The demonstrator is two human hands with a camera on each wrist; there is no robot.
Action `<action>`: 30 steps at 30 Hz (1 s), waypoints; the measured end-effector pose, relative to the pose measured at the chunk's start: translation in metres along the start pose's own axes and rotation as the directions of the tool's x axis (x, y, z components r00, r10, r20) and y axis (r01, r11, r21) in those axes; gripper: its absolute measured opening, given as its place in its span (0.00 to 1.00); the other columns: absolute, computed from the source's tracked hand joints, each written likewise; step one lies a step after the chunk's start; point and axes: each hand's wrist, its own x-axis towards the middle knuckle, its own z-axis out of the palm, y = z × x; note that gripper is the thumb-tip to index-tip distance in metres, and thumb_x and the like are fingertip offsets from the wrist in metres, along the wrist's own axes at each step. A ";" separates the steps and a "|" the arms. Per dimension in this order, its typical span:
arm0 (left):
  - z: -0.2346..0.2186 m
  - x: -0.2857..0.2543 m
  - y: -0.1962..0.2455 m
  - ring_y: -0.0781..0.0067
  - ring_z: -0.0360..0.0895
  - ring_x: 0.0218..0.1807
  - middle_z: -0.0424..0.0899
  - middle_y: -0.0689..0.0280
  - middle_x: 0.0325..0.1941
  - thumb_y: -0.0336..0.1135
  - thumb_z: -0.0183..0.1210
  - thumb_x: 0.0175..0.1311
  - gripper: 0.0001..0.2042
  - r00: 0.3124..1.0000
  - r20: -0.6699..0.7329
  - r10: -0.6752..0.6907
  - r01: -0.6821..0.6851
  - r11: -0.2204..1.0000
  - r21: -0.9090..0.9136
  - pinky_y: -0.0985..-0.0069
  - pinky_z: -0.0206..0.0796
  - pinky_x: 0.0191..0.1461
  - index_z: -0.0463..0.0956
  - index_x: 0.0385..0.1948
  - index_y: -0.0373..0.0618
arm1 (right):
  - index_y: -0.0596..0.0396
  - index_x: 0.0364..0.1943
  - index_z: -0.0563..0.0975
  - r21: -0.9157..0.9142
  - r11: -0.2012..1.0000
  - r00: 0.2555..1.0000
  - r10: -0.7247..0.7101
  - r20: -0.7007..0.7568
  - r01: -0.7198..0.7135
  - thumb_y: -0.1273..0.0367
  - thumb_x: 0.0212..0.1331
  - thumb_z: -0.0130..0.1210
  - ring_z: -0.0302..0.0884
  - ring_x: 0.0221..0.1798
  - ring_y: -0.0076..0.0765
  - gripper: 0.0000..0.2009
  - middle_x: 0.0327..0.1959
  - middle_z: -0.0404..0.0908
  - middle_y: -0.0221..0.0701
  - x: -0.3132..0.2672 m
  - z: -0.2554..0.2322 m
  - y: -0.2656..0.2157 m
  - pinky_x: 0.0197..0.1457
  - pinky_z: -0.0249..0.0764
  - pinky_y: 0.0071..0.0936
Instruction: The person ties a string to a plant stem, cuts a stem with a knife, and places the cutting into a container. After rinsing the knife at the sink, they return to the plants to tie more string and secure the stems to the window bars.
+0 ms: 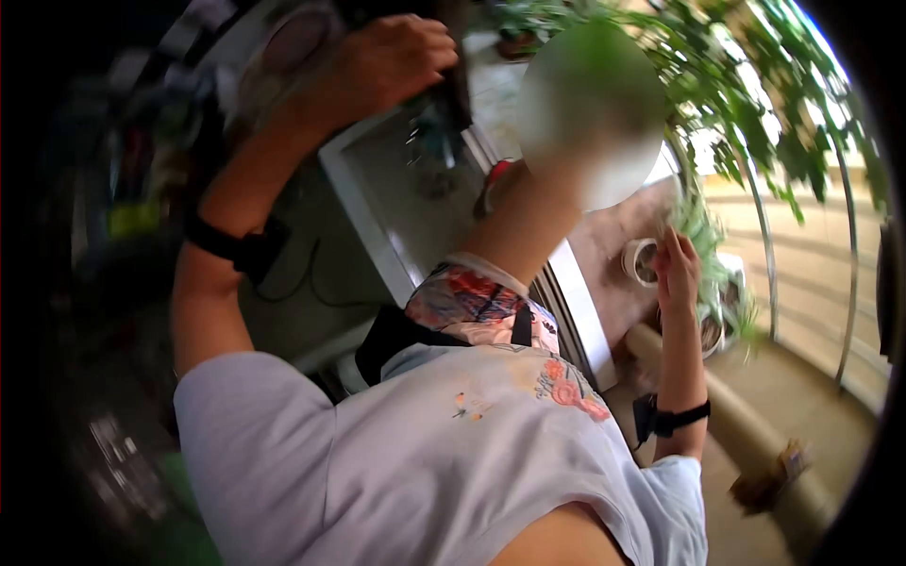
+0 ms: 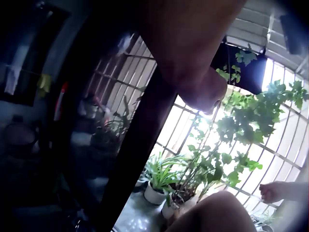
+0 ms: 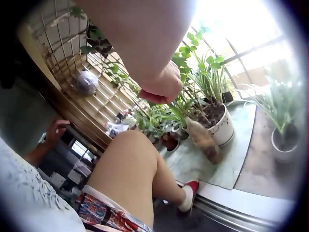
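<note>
In the head view the left hand (image 1: 392,61) is raised at the upper left, its fingers loosely bent, with nothing visible in it. Lower, on the right side, is the right hand (image 1: 678,269), fingers loosely bent, beside a white pot (image 1: 641,262); no held thing can be made out. The left wrist view has the left hand (image 2: 200,92) close up in front of leafy vines (image 2: 246,118). Seen from the right wrist, the right hand (image 3: 164,86) hangs in the air above potted plants, its fingers partly hidden; the left hand (image 3: 55,134) shows a ring.
A bent bare leg (image 3: 128,164) with a red shoe (image 3: 192,189) stands by a metal sill (image 3: 236,215). Window bars (image 2: 282,159) rise behind the plants. A speckled pot (image 3: 224,128) has a brownish bottle-like thing (image 3: 205,142) beside it. A long roll (image 1: 727,406) lies at the right.
</note>
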 end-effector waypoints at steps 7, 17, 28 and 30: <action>0.017 -0.202 0.102 0.71 0.74 0.38 0.75 0.69 0.34 0.30 0.58 0.49 0.04 0.711 0.217 -0.668 0.698 0.708 -0.110 0.76 0.70 0.37 0.72 0.23 0.44 | 0.57 0.34 0.78 -0.541 0.840 0.947 0.146 0.288 0.035 0.65 0.58 0.52 0.60 0.14 0.17 0.10 0.16 0.71 0.25 0.061 0.032 0.019 0.16 0.56 0.15; 0.018 -0.404 0.428 0.59 0.77 0.26 0.79 0.59 0.21 0.48 0.57 0.48 0.15 -0.470 0.878 -0.091 0.859 -0.273 0.432 0.64 0.66 0.32 0.79 0.18 0.44 | 0.58 0.35 0.73 -0.796 0.203 0.685 0.417 0.598 0.571 0.56 0.58 0.46 0.69 0.16 0.22 0.17 0.22 0.75 0.31 0.194 0.022 0.118 0.12 0.59 0.17; 0.017 -0.371 0.453 0.61 0.78 0.32 0.80 0.60 0.23 0.40 0.58 0.47 0.09 -0.465 0.831 -0.306 0.830 -0.477 0.289 0.67 0.66 0.36 0.80 0.21 0.46 | 0.58 0.39 0.71 -0.831 0.144 0.659 0.543 0.520 0.537 0.55 0.58 0.44 0.71 0.18 0.23 0.19 0.25 0.76 0.33 0.257 0.010 0.163 0.11 0.60 0.17; 0.020 -0.365 0.416 0.57 0.76 0.34 0.80 0.57 0.28 0.48 0.53 0.55 0.16 -0.476 0.865 -0.159 0.786 -0.519 0.337 0.65 0.64 0.40 0.80 0.24 0.45 | 0.58 0.40 0.71 -0.826 0.162 0.635 0.566 0.526 0.540 0.55 0.58 0.44 0.71 0.18 0.23 0.19 0.25 0.76 0.33 0.267 -0.005 0.176 0.11 0.61 0.17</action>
